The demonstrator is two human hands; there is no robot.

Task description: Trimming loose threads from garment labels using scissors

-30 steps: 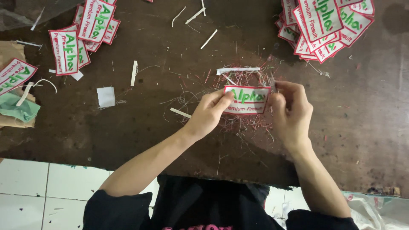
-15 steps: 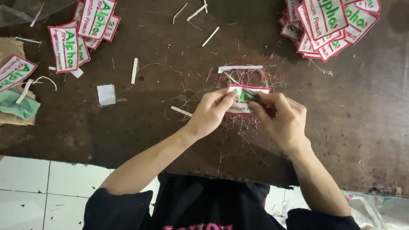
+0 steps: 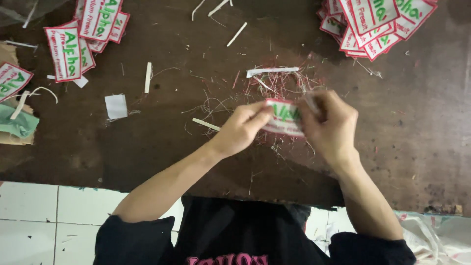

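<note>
I hold a small white embroidered patch (image 3: 284, 117) with a red border and green lettering between both hands, just above a dark brown table (image 3: 162, 142). My left hand (image 3: 240, 128) pinches its left edge with thumb and fingers. Curled over the patch's right end is my right hand (image 3: 329, 125), hiding that end. Under and behind the patch lies a tangle of red and white thread scraps (image 3: 282, 83).
A pile of matching patches (image 3: 378, 19) lies at the far right, another pile (image 3: 86, 34) at the far left. White strips (image 3: 148, 77) and a white square scrap (image 3: 116, 106) are scattered about. Green cloth (image 3: 17, 125) sits at the left edge. White floor tiles (image 3: 44, 221) show below.
Both hands have moved slightly toward me with the patch. My right hand has closed further over its right end, and the patch is tilted more.
</note>
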